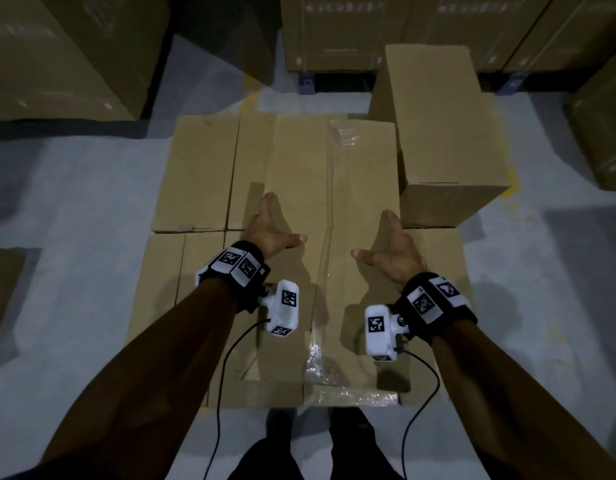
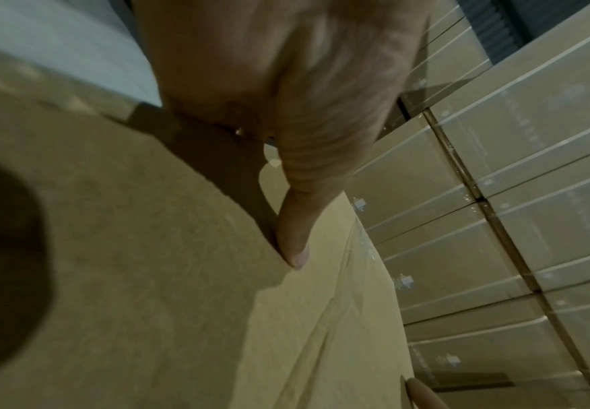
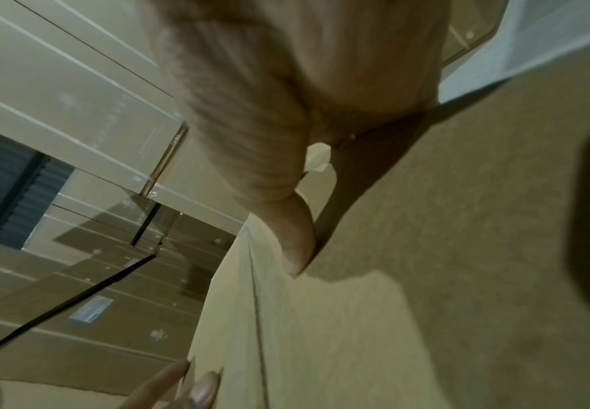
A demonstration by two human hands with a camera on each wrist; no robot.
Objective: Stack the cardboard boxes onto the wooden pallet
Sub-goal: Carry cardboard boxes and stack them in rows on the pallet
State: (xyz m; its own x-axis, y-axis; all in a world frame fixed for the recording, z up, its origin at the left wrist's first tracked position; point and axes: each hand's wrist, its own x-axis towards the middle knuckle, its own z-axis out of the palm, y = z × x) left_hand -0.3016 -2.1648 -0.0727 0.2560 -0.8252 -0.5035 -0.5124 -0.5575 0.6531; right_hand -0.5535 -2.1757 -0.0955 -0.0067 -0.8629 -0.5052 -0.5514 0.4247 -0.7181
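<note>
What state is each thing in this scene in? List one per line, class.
Left hand: open, flat on the long box.
Right hand: open, flat on the long box.
Long box: lying flat on the bottom layer, taped shut.
Tall box: upright on the layer, closed.
Bottom layer of boxes: laid flat, closed.

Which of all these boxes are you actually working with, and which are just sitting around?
In the job:
- long brown cardboard box on top of the stack, left hand and right hand on its sides
- flat layer of brown boxes beneath it
- upright brown box beside it

Lying about:
- tall wrapped carton stacks behind
- grey floor
</note>
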